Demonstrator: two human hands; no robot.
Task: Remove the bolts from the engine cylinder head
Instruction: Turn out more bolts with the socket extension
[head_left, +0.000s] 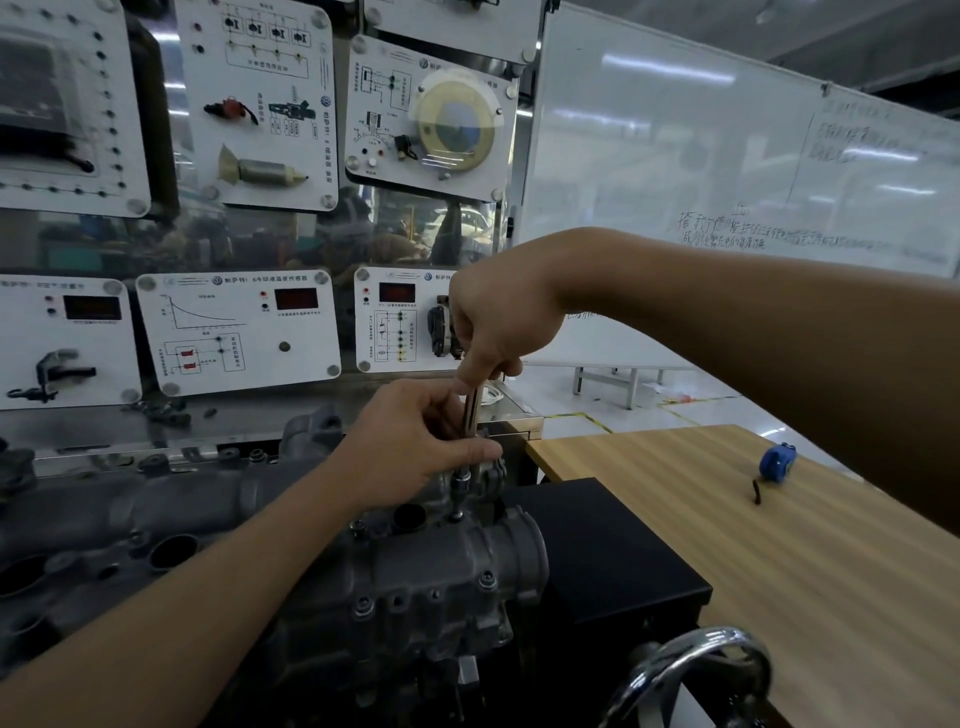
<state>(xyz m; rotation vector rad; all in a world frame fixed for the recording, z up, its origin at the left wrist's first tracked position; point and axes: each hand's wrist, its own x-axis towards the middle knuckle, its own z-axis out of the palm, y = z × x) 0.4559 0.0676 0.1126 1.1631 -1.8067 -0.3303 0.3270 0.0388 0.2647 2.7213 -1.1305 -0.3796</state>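
1. Wall of white instrument panels (239, 332) with diagrams and red displays, standing behind your work.
2. Large white marker board (701, 156) with faint handwriting, to your right rear.
3. Light wood-grain tabletop (779, 545), on your right.
4. Grey cast-metal engine cylinder head (415, 587), lying directly in front of you, left of the tabletop and below the panels.
5. Black rectangular box (597, 551), between the cylinder head and the tabletop.
6. Shiny chrome ring handle (696, 670), at the lower edge, near the box.
7. Your right hand (498, 317), raised above the head, fingers curled round the top of the tool.
8. Your left hand (415, 441), lower down, fingers wrapped about the tool's lower end.
9. Slim chrome wrench shaft (472, 410), upright between your two hands, with a dark socket (460, 486) pointing down.
10. Blue tape measure (777, 461), on the tabletop, well apart from you.
11. Small black bent key (757, 491), just beside the tape measure.
12. Dark bolt (456, 516), under the socket, near the cylinder head's right end; whether they touch is unclear.
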